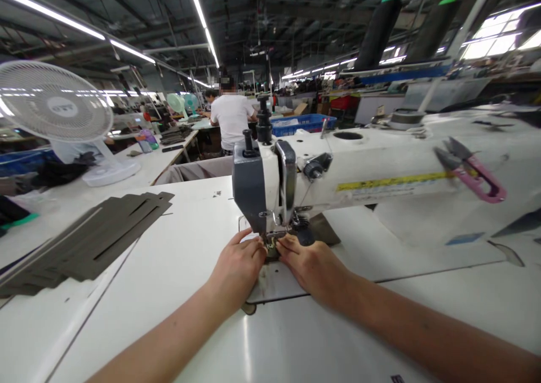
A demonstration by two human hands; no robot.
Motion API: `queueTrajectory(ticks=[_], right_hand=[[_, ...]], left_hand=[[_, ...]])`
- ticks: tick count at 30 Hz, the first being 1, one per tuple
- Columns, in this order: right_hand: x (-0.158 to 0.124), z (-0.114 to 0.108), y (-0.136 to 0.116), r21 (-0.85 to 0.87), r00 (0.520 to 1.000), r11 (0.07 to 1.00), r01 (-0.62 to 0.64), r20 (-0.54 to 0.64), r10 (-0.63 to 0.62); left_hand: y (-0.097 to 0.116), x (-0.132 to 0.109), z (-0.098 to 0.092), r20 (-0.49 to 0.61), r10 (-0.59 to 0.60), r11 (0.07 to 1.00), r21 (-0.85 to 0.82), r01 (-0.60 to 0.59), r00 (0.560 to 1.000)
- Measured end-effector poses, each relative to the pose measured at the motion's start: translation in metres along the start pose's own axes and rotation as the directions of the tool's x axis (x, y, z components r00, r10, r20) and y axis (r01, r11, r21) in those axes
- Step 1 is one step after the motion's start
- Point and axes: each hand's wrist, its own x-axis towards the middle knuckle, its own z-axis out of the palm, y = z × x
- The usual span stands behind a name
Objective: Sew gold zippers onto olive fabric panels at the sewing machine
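A white and grey sewing machine [248, 188] stands in front of me on the white table. Under its needle lies a dark olive fabric piece [273, 253], mostly covered by my fingers and the presser foot. My left hand [240, 262] is closed at the left edge of this piece, thumb stretched toward the machine head. From the right, my right hand [310, 262] pinches the piece close to the needle, fingers bent together. Both hands rest low at the needle plate, their fingertips a short gap apart. Behind my right hand a dark fabric flap [324, 229] lies flat; whether it joins the piece is hidden.
Overlapping dark fabric panels [105, 234] lie on the left of the table. Pink-handled thread snips [482, 177] rest against the machine arm. A white fan [63, 107] stands at the left. Beyond the machine are a person in a white shirt [231, 118] and a blue basket [302, 125].
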Motion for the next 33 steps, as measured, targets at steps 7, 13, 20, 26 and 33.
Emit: queueTrajectory(ticks=[7,13,20,26,33], right_hand=[[0.002,-0.002,0.0,0.015,0.999,1.0,-0.014,0.029,0.013],[0.001,-0.002,0.001,0.137,0.996,0.987,-0.079,0.046,0.073],[-0.018,-0.027,0.025,-0.151,0.969,0.969,-0.197,0.122,0.216],[-0.056,-0.061,-0.041,0.147,0.938,0.953,-0.266,0.266,0.221],[-0.06,-0.076,-0.077,0.607,0.566,-0.13,-0.784,0.785,0.253]], left_hand=[[-0.002,-0.001,0.002,-0.009,0.001,1.0,-0.014,-0.001,1.0],[-0.002,-0.003,0.007,0.059,-0.08,0.997,-0.004,0.08,0.995],[0.016,-0.009,-0.013,0.037,-0.146,0.984,-0.101,0.149,0.989],[0.073,-0.004,-0.029,0.056,-0.013,0.942,-0.336,0.031,0.998],[0.073,-0.003,-0.02,0.293,-0.512,0.385,-0.762,0.521,0.807]])
